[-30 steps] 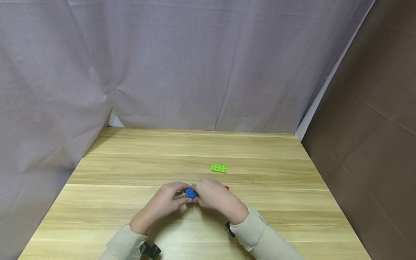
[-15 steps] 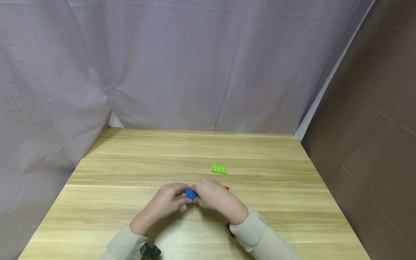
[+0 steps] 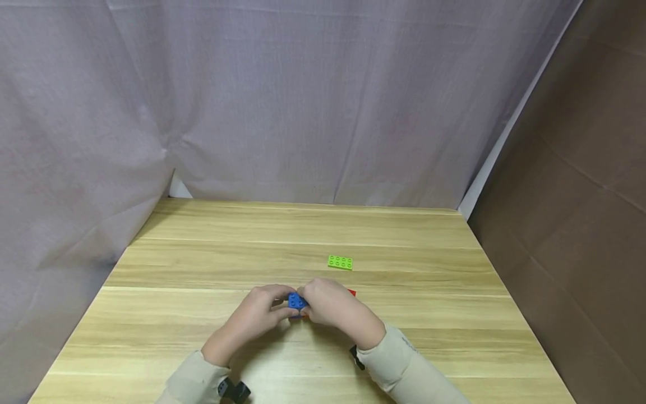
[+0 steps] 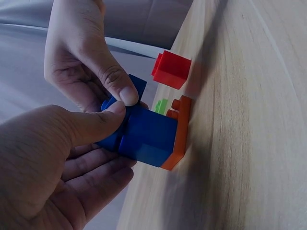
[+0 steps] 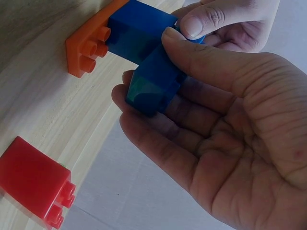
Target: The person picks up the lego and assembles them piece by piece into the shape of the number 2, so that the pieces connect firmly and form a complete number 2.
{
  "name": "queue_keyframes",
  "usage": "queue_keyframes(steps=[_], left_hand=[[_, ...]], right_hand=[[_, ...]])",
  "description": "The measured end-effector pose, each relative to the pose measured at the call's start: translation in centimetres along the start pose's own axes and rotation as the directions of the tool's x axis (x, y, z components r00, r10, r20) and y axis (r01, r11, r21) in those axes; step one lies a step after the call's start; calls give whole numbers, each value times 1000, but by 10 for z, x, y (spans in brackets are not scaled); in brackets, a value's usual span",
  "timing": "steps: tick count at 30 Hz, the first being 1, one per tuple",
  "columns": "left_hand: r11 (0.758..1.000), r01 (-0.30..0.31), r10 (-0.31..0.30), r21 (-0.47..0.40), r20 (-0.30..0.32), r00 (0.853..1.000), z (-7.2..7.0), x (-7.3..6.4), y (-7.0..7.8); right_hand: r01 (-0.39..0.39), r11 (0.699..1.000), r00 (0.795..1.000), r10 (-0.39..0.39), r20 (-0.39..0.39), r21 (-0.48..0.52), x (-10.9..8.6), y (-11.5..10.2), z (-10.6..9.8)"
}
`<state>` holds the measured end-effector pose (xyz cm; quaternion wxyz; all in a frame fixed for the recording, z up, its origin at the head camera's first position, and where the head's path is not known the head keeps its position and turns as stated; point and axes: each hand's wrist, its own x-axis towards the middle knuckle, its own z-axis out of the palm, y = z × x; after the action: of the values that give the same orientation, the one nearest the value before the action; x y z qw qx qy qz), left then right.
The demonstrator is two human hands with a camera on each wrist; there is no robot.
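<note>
Smooth blue blocks (image 4: 148, 134), seemingly plastic, atop studded orange plate (image 4: 181, 134).

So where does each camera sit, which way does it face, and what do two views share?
Head: worn there, facing forward and down at the table; left hand, right hand and sleeves show.
Left wrist: worn there, facing the blue bricks; both hands show.
Right wrist: worn there, facing those bricks from the opposite side; both hands show.
Shared by the wrist views: red block, orange plate.
</note>
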<state>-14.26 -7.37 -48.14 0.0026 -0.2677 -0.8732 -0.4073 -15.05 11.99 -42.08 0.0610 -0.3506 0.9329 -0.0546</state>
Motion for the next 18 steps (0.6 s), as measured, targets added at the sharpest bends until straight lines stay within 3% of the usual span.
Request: queue_keyframes(steps=[18], left_hand=[[1000,-11,11,-4,-14,1000,0,0,1]], right_hand=[[4,1000,1000,-4,0,0,0,1,0]])
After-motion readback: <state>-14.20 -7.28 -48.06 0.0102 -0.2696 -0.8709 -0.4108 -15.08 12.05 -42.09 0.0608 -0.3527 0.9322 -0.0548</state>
